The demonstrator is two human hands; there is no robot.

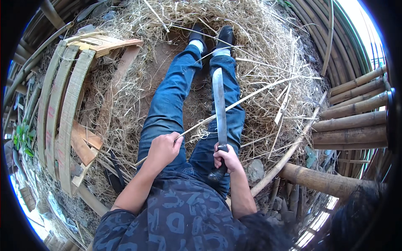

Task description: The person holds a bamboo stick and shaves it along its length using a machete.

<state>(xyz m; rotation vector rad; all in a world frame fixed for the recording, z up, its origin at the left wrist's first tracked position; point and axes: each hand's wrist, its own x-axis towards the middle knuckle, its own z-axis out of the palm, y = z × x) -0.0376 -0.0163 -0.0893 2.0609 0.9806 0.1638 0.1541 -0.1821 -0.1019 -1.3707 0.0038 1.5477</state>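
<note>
My right hand point(226, 158) is wrapped round the black handle of a machete point(220, 104), whose long blade points away from me over my right leg. In my left hand point(163, 151), closed above my left thigh, is a thin bamboo strip point(247, 97). The strip slants from beside my left hip up to the far right and crosses the blade about midway along its length; whether the two touch I cannot tell. A few curled shavings point(202, 133) cling to the strip between my hands. My legs lie stretched out in front of me.
Pale shavings point(268, 46) cover much of the ground round my legs. At the left stands a slatted wooden pallet point(69, 113). Stacked bamboo poles point(356, 113) rise on the right, with a thick pole point(322, 180) nearer me. A grey stone point(254, 171) lies beside my right hip.
</note>
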